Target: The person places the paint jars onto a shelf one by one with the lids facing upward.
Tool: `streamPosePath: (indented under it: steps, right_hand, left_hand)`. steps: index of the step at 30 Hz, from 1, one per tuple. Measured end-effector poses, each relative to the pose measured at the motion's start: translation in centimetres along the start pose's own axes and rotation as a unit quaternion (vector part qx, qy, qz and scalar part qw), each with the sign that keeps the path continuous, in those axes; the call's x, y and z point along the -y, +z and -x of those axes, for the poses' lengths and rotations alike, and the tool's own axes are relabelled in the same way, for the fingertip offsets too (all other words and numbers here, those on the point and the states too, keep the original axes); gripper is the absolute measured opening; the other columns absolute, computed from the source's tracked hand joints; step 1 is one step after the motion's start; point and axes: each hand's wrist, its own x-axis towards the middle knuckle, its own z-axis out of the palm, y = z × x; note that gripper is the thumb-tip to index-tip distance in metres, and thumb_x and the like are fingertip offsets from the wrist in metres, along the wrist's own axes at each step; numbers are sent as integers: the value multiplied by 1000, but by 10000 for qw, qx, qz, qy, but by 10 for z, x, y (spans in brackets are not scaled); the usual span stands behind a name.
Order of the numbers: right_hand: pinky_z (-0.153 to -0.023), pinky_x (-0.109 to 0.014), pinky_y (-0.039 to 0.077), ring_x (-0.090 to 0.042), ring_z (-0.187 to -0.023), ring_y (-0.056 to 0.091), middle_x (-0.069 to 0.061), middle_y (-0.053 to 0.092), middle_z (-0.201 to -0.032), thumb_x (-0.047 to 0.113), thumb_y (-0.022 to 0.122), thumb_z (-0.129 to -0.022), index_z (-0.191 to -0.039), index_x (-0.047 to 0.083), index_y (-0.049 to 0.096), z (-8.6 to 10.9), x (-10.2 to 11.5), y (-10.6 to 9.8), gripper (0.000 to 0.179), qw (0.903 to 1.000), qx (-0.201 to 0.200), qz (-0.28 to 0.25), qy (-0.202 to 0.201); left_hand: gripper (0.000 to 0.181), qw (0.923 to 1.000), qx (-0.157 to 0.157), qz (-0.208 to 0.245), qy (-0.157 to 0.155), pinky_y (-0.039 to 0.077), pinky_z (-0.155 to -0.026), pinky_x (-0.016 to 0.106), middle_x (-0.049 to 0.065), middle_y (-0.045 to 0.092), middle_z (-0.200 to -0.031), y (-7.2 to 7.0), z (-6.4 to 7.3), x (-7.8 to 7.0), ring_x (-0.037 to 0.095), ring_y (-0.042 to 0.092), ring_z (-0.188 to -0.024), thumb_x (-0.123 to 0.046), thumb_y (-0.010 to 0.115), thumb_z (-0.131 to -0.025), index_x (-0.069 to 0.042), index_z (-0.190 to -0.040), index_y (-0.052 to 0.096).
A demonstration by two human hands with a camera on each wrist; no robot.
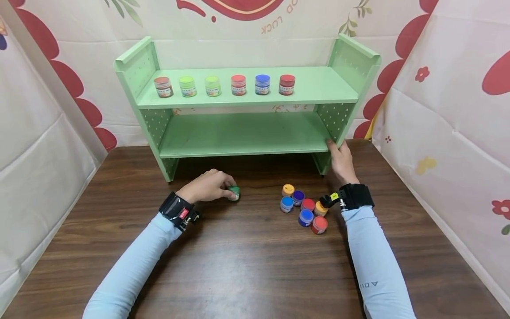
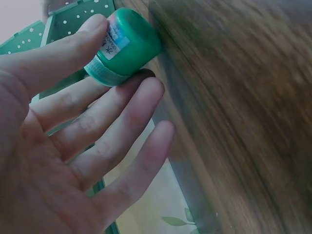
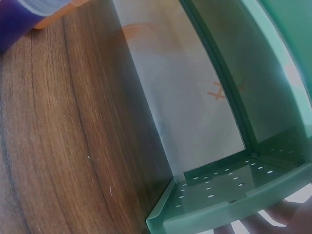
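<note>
My left hand (image 1: pixel 209 186) pinches a small green paint jar (image 1: pixel 235 193) between thumb and fingers, low over the table in front of the shelf. The left wrist view shows the jar (image 2: pixel 131 44) tipped, its label facing the thumb and the other fingers spread beneath. At the far right, my right hand (image 1: pixel 342 164) grips the side panel of the green two-tier shelf (image 1: pixel 243 133), thumb on the near side. In the right wrist view its fingers (image 3: pixel 287 214) show only partly, behind the perforated panel (image 3: pixel 219 190).
Along the upper tier stands a row of jars, among them a blue jar (image 1: pixel 262 85) and a lime jar (image 1: pixel 213 86). Several more, such as a red jar (image 1: pixel 319 225) and a purple jar (image 1: pixel 298 198), cluster on the wooden table (image 1: pixel 239 266) near my right wrist.
</note>
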Motion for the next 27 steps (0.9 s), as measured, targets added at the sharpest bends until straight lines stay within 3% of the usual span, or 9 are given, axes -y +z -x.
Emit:
streamPosePath:
  steps: [6,14,19,27]
  right_hand:
    - [-126,-57,21,-36,-151,32,-18,36,-164,49,38,-108,-164,17,25,1,0,-2,66,10000,-19,31,4]
    - [-126,-56,21,-35,-153,30,-15,34,-166,50,39,-107,-165,20,25,-1,-1,-2,67,9999,-7,33,148]
    - [-126,-56,21,-35,-153,31,-16,35,-166,50,38,-107,-165,18,23,-4,0,-4,67,10000,18,63,46]
    - [-126,-57,22,-36,-152,31,-18,34,-166,51,38,-107,-165,16,22,1,1,-3,69,9999,40,47,132]
  left_hand:
    - [35,9995,-205,-198,114,59,-80,31,-4,78,-97,1,-2,-5,7,71,-85,-30,82,-89,-11,-117,75]
    - [33,9935,-1004,-220,496,56,-69,26,-3,76,-96,-2,-2,-18,6,67,-77,-33,82,-89,-14,-114,75]
    - [35,9815,-1603,-287,1002,54,-66,23,-2,75,-100,-10,-10,-37,6,66,-77,-31,81,-91,-12,-119,73]
    - [38,9538,-2316,-448,1862,53,-66,22,1,74,-108,-36,-32,-80,5,64,-70,-30,79,-92,-10,-123,72]
